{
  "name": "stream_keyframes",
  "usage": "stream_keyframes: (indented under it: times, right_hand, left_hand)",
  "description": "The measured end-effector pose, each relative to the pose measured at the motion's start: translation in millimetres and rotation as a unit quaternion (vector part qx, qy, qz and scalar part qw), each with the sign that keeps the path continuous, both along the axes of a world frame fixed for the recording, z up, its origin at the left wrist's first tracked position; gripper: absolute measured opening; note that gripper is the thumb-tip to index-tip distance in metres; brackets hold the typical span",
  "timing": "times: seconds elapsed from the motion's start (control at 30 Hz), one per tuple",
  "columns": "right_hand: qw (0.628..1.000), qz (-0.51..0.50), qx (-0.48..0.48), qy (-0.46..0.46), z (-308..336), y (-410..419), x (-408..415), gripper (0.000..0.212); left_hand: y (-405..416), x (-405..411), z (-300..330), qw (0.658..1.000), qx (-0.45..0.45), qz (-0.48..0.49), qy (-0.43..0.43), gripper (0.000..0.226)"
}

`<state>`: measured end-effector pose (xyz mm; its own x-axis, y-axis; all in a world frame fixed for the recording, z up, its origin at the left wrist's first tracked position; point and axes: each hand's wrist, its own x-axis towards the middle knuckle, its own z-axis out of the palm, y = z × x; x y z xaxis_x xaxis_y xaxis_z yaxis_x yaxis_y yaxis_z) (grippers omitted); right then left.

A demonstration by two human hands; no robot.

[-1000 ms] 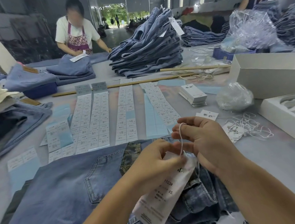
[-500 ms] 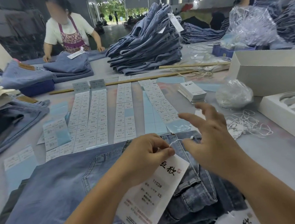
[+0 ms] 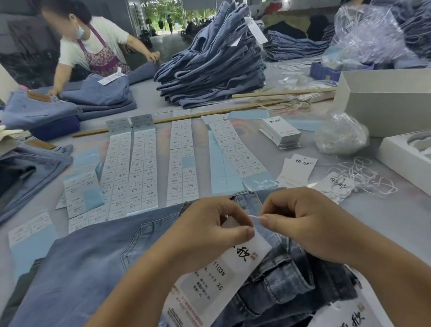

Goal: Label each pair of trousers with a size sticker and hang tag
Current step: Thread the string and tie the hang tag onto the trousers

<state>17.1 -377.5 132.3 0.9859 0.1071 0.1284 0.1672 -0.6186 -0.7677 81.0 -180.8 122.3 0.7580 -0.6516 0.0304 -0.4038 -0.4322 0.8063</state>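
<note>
Left hand (image 3: pixel 209 231) pinches the top edge of the white rectangular paper hang tag printed "1103# XS" (image 3: pixel 211 287); right hand (image 3: pixel 301 221) pinches the thin white string (image 3: pixel 254 216) stretched taut between the two. Tag lies tilted on the blue denim trousers (image 3: pixel 89 276) spread on the grey counter (image 3: pixel 394 226), close to the waistband.

Step, judged: tying the tag's string; size sticker already appears on the tag. Next move calls for drawing the loop tight without tearing the tag hole.

Strips of white size stickers on pale blue backing (image 3: pixel 142 169) lie just beyond the trousers; loose white strings (image 3: pixel 360 177) to the right.

Versus half a second ago: right hand was spread, now closed on the string.
</note>
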Motion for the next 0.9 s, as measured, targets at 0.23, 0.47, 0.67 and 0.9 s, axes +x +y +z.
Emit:
stream_keyframes:
  times: [0.23, 0.47, 0.67, 0.9]
  right_hand:
    - [0.999, 0.006, 0.032, 0.033, 1, -5, -15, 0.016]
    - [0.99, 0.057, -0.057, 0.117, 7, -5, -26, 0.011]
    - [0.976, 0.053, -0.148, 0.154, 7, -4, -31, 0.009]
    - [0.99, -0.013, -0.139, -0.012, 6, 4, -24, 0.018]
  left_hand:
    - [-4, -1, -13, 0.978, -0.091, 0.05, 0.179, 0.025]
    - [-10, -8, -22, 0.975, -0.053, 0.079, 0.202, 0.027]
    - [-6, -7, -24, 0.969, -0.049, 0.086, 0.226, 0.015]
    - [-6, -9, -16, 0.975, -0.097, 0.098, 0.173, 0.023]
